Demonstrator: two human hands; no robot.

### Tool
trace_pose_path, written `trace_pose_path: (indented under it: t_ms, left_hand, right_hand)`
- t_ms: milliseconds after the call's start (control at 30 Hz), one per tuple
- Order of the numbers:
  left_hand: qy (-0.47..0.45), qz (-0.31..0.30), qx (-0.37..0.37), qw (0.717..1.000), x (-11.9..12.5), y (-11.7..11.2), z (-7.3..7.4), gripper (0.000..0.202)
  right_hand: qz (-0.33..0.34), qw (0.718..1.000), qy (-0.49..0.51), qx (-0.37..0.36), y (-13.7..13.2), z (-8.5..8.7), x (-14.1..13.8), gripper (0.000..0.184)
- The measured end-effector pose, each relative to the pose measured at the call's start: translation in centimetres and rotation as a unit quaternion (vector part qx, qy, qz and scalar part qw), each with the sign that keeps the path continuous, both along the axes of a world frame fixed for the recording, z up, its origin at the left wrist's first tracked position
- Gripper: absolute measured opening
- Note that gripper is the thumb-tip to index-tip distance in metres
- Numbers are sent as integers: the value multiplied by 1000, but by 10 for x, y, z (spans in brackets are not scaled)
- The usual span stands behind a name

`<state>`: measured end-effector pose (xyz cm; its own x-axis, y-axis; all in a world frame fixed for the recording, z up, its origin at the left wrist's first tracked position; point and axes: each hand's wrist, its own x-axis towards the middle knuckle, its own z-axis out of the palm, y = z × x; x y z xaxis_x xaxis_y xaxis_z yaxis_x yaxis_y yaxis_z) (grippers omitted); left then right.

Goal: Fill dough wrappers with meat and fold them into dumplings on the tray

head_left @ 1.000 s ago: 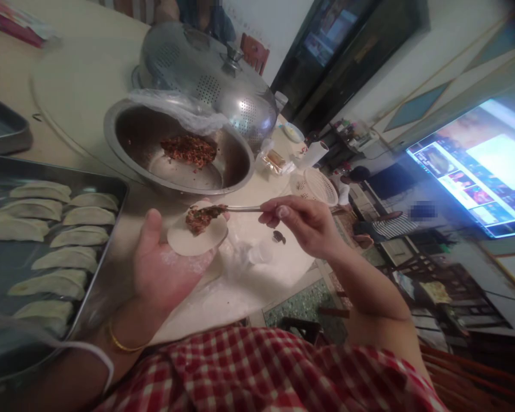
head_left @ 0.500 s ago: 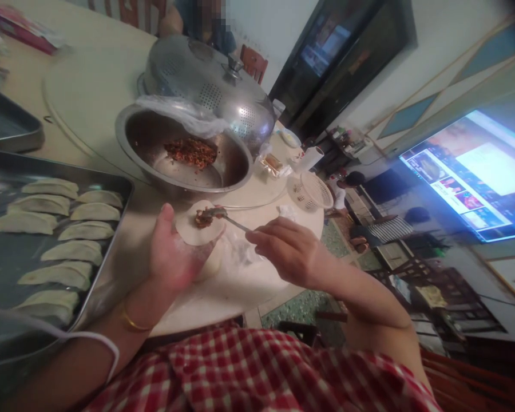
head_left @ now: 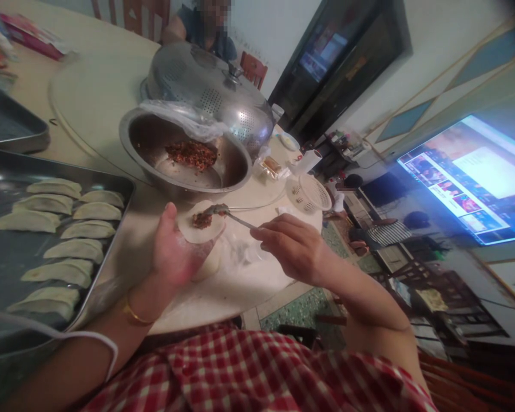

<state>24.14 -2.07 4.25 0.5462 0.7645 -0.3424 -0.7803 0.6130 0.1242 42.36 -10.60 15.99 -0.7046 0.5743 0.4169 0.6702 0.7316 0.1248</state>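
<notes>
A round dumpling wrapper [head_left: 195, 231] rests across the fingers of my left hand [head_left: 174, 254], whose thumb stands up away from it. Dark reddish filling [head_left: 201, 220] sits on the wrapper's middle. My right hand [head_left: 292, 246] grips the handle of a metal spoon [head_left: 240, 221], its bowl tilted over the filling. Just beyond is a steel bowl [head_left: 236, 177] holding a mound of chopped filling [head_left: 191, 154]. On the left, several folded dumplings [head_left: 81, 230] lie in rows on a metal tray [head_left: 8, 252].
A perforated steel lid [head_left: 214, 77] stands behind the bowl, with a clear plastic bag [head_left: 184, 119] over the bowl's rim. To the right are a white basket [head_left: 315, 193] and a paper roll [head_left: 309, 160]. A person [head_left: 201, 34] is across the table. A white cord [head_left: 47, 329] crosses my left forearm.
The spoon has drawn slightly right and its bowl now shows less filling, while more of the filling lies on the wrapper. The left hand stays nearly in place; the view shifts slightly.
</notes>
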Motion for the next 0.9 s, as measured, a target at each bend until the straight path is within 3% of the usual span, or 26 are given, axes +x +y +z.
trace_pose_path:
  t_ms: [233,500,600,700,900]
  left_hand:
    - [9,-8,-10,1000,1,1,3,66]
    - [29,15,-21,999,3,0,5,64]
    - [29,16,-20,999,5,0,4,59]
    - [34,-2,-12,999,5,0,4,60]
    - [37,0,-16,999,5,0,7,62]
  right_hand:
    - [-55,988,140,-42,-1,0,5,21]
    - [-178,935,277,-135,-5,-19,14,28]
    - [-177,927,292,-156,-1,-28,14,31]
    - [-153,937,274,-154,5,-34,12,32]
    - [-144,938,276,-149,6,-30,14,29]
